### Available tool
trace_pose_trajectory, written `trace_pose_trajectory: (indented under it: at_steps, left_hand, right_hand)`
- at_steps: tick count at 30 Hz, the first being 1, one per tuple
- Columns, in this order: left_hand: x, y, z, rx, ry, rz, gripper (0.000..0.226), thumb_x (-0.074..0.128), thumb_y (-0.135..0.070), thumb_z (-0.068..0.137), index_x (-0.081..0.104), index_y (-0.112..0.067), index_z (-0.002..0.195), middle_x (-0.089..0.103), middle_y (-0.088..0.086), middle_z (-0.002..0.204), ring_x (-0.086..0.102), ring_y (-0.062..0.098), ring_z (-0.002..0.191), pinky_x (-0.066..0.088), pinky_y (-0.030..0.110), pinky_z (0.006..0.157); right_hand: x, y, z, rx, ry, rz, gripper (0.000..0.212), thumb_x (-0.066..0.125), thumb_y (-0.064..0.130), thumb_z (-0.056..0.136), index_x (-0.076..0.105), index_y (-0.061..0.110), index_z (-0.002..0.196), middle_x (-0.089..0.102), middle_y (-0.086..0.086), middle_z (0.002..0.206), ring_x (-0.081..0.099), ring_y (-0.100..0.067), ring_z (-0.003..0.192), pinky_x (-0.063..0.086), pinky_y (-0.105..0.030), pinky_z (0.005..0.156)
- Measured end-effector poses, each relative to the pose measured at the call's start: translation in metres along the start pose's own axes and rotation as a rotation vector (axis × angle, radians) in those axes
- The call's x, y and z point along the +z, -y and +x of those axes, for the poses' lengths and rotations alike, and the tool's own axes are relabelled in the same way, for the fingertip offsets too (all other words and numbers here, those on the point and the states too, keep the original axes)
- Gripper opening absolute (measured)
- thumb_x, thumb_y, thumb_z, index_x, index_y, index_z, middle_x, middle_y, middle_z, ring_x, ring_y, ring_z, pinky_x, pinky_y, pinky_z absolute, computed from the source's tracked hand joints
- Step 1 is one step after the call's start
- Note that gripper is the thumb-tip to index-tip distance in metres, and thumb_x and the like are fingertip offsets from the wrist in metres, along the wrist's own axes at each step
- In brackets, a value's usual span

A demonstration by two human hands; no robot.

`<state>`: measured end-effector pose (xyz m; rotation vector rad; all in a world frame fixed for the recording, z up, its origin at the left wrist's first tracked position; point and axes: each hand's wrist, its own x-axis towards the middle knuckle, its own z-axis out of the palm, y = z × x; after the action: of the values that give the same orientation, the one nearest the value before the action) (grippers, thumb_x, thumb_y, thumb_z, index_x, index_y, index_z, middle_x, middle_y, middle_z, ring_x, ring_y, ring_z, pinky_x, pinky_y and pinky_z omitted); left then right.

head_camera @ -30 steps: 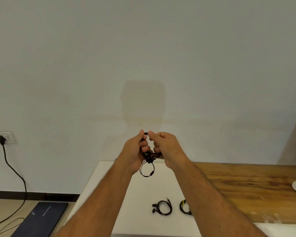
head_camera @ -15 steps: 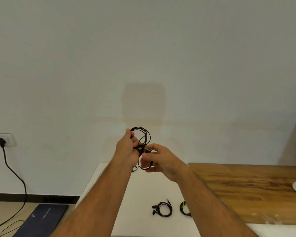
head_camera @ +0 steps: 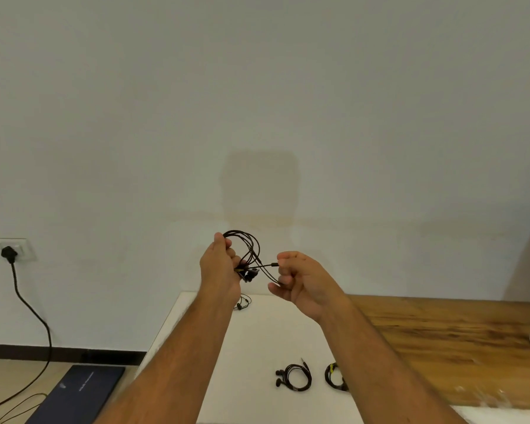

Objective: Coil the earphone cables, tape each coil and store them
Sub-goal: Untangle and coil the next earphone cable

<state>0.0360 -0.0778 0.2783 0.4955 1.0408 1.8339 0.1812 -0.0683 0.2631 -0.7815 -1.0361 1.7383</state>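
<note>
1. Surface (head_camera: pixel 257 377): a white section on the left meets a wood section on the right. Two finished coils lie on the white part near me, one (head_camera: pixel 294 376) in full view, the other (head_camera: pixel 334 374) partly covered by my right forearm. A further earphone (head_camera: pixel 244 302) lies at the far edge, half hidden by my left wrist.
2. Step in hand, as I judge it: coiling the cable (head_camera: pixel 248 249), raised above the surface.
3. Left hand (head_camera: pixel 219 267): curled round the gathered loops, earbuds hanging at its lower edge.
4. Right hand (head_camera: pixel 297 276): pinches the free plug end, a short slack run back to the loops.
5. Next move calls for laying this tail onto the loops, keeping them pinched, then taping.
6. Hard to make out: loop count, and the yellow fleck at the left fingers; no tape roll or storage container is in view.
</note>
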Motion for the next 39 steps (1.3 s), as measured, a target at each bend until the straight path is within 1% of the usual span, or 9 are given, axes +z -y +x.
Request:
trace_pose_trajectory:
  at_steps: [6, 9, 12, 15, 23, 27, 30, 35, 39]
  left_hand:
    - [0.001, -0.001, -0.003, 0.032, 0.116, 0.066, 0.034, 0.041, -0.033, 0.103, 0.048, -0.016, 0.075, 0.029, -0.007, 0.053, 0.025, 0.008, 0.043, 0.03, 0.023, 0.048]
    - [0.001, -0.001, -0.006, 0.095, 0.199, 0.198, 0.033, 0.042, -0.034, 0.102, 0.051, -0.016, 0.076, 0.028, -0.006, 0.055, 0.023, 0.008, 0.044, 0.024, 0.024, 0.047]
    - [0.001, -0.003, -0.007, 0.163, 0.245, 0.334, 0.033, 0.043, -0.034, 0.102, 0.054, -0.015, 0.077, 0.03, -0.007, 0.054, 0.024, 0.008, 0.045, 0.023, 0.024, 0.046]
    - [0.003, 0.0, -0.009, 0.202, 0.274, 0.426, 0.035, 0.044, -0.035, 0.101, 0.055, -0.015, 0.075, 0.032, -0.007, 0.053, 0.027, 0.009, 0.045, 0.028, 0.024, 0.047]
    - [-0.005, 0.011, -0.007, 0.304, 0.259, 0.627, 0.037, 0.047, -0.037, 0.099, 0.056, -0.016, 0.069, 0.033, -0.006, 0.051, 0.028, 0.01, 0.044, 0.027, 0.025, 0.049]
    - [-0.007, 0.014, -0.008, 0.363, 0.255, 0.77, 0.038, 0.047, -0.038, 0.099, 0.056, -0.017, 0.068, 0.028, -0.005, 0.049, 0.025, 0.011, 0.044, 0.025, 0.025, 0.048]
    - [-0.013, 0.015, -0.006, 0.368, 0.247, 0.832, 0.038, 0.046, -0.04, 0.099, 0.057, -0.018, 0.071, 0.028, -0.006, 0.048, 0.026, 0.01, 0.044, 0.027, 0.023, 0.047]
    - [-0.016, 0.017, -0.004, 0.367, 0.205, 0.859, 0.037, 0.046, -0.039, 0.1, 0.059, -0.017, 0.072, 0.03, -0.007, 0.048, 0.031, 0.011, 0.047, 0.031, 0.025, 0.051]
    - [-0.016, 0.015, -0.001, 0.384, 0.113, 0.889, 0.037, 0.045, -0.037, 0.1, 0.062, -0.015, 0.076, 0.037, -0.008, 0.049, 0.038, 0.011, 0.05, 0.034, 0.027, 0.055]
  right_hand:
    - [0.009, 0.001, 0.0, 0.013, -0.123, -0.358, 0.015, 0.06, -0.003, 0.087, 0.067, 0.01, 0.092, 0.049, 0.0, 0.068, 0.038, -0.009, 0.044, 0.045, -0.025, 0.047]
    - [0.014, 0.003, 0.0, 0.009, -0.112, -0.452, 0.014, 0.059, 0.004, 0.087, 0.069, 0.014, 0.09, 0.059, -0.002, 0.082, 0.057, -0.015, 0.066, 0.056, -0.036, 0.066]
    - [0.013, 0.003, 0.002, -0.051, -0.072, -0.588, 0.013, 0.062, 0.016, 0.087, 0.071, 0.022, 0.094, 0.068, 0.002, 0.095, 0.061, -0.017, 0.101, 0.046, -0.036, 0.083]
    - [0.011, 0.003, 0.003, -0.058, 0.007, -0.541, 0.013, 0.064, 0.024, 0.088, 0.072, 0.018, 0.097, 0.073, -0.004, 0.104, 0.065, -0.019, 0.109, 0.044, -0.04, 0.091]
    - [0.006, 0.008, 0.007, 0.039, -0.064, -0.059, 0.016, 0.047, 0.013, 0.09, 0.051, 0.013, 0.074, 0.057, -0.005, 0.063, 0.059, -0.021, 0.061, 0.047, -0.04, 0.075]
    - [0.002, 0.014, 0.01, -0.069, -0.23, -0.155, 0.011, 0.057, 0.005, 0.089, 0.057, 0.011, 0.08, 0.036, 0.004, 0.05, 0.031, -0.011, 0.041, 0.048, -0.031, 0.055]
    - [-0.005, 0.023, 0.01, -0.142, -0.229, -0.233, 0.013, 0.059, -0.004, 0.088, 0.063, 0.009, 0.092, 0.038, 0.002, 0.058, 0.026, -0.009, 0.039, 0.029, -0.021, 0.04]
    - [-0.006, 0.029, 0.007, -0.178, -0.133, -0.539, 0.005, 0.066, 0.006, 0.088, 0.07, 0.006, 0.092, 0.036, 0.005, 0.052, 0.026, -0.012, 0.043, 0.03, -0.023, 0.041]
    - [-0.002, 0.024, 0.002, -0.177, -0.078, -0.643, 0.021, 0.067, 0.024, 0.091, 0.066, 0.008, 0.077, 0.034, 0.004, 0.053, 0.029, -0.011, 0.04, 0.039, -0.025, 0.044]
